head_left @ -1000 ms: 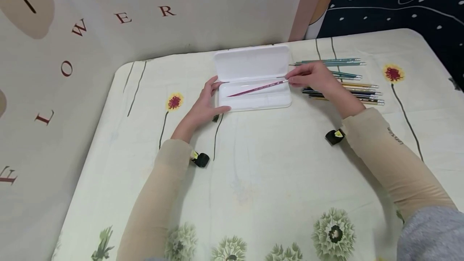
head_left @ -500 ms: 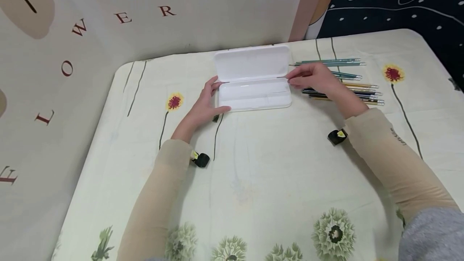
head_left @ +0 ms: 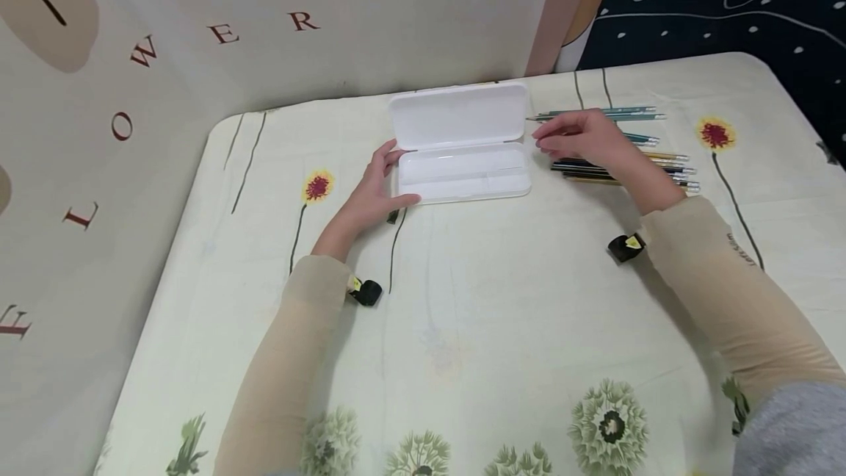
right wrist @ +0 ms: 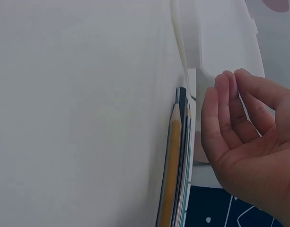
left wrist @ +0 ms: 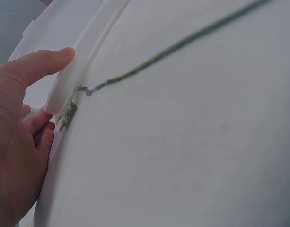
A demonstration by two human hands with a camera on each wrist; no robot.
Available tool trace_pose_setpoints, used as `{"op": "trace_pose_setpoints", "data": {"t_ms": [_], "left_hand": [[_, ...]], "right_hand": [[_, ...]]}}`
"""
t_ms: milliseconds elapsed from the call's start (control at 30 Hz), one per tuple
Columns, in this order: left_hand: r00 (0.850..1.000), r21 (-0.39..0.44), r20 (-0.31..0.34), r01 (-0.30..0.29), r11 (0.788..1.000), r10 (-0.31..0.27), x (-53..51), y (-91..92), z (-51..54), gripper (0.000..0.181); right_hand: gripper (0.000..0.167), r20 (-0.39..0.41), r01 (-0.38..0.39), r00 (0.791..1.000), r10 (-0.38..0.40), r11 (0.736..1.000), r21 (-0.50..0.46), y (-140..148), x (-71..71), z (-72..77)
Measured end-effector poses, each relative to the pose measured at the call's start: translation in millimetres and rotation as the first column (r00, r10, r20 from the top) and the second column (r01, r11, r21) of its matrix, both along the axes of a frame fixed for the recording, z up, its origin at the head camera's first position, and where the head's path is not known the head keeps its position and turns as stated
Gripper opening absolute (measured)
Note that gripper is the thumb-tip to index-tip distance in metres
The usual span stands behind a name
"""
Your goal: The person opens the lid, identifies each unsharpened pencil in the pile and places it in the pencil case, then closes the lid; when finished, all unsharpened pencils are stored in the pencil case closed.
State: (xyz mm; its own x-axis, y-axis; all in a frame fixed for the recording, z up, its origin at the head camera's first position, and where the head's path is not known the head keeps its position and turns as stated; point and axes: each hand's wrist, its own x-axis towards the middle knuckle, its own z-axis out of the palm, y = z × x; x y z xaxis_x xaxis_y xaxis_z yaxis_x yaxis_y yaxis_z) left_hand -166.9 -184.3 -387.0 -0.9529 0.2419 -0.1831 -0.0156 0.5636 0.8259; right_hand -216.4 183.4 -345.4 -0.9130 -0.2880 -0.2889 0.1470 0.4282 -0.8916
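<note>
The white case (head_left: 463,172) lies with its lid (head_left: 459,116) folded back, and no pencil shows inside. At the case's left end, my left hand (head_left: 373,193) grips it; in the left wrist view the thumb of my left hand (left wrist: 17,113) lies over the front rim and the other fingers touch the end. Just right of the case, my right hand (head_left: 588,142) hovers by the pencils, fingers loosely bent, holding nothing. The right wrist view shows my right hand (right wrist: 258,142) beside a yellow pencil (right wrist: 171,170).
Right of the case lie several teal pencils (head_left: 637,117) at the back, and several dark and yellow ones (head_left: 667,170) nearer. A flowered cloth (head_left: 489,300) covers the table. Behind it hangs a lettered backdrop (head_left: 396,28), with dark patterned fabric (head_left: 700,13) at the right.
The pink pencil that lay across the case beside my right fingertips is out of sight. My right hand has moved slightly right, away from the case. My left hand has stayed in place.
</note>
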Motion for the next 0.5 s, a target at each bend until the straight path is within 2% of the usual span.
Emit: {"op": "trace_pose_setpoints", "data": {"t_ms": [300, 500], "left_hand": [[1.0, 0.005, -0.002, 0.0, 1.0, 0.0, -0.6, -0.2, -0.4, 0.103], [1.0, 0.01, 0.0, -0.002, 1.0, 0.002, -0.1, 0.2, 0.2, 0.103]], "right_hand": [[0.026, 0.04, 0.049, 0.998, -0.047, 0.997, -0.056, 11, -0.1, -0.1], [0.023, 0.025, 0.051, 0.998, -0.049, 0.996, -0.07, 20, 0.0, -1.4]]}}
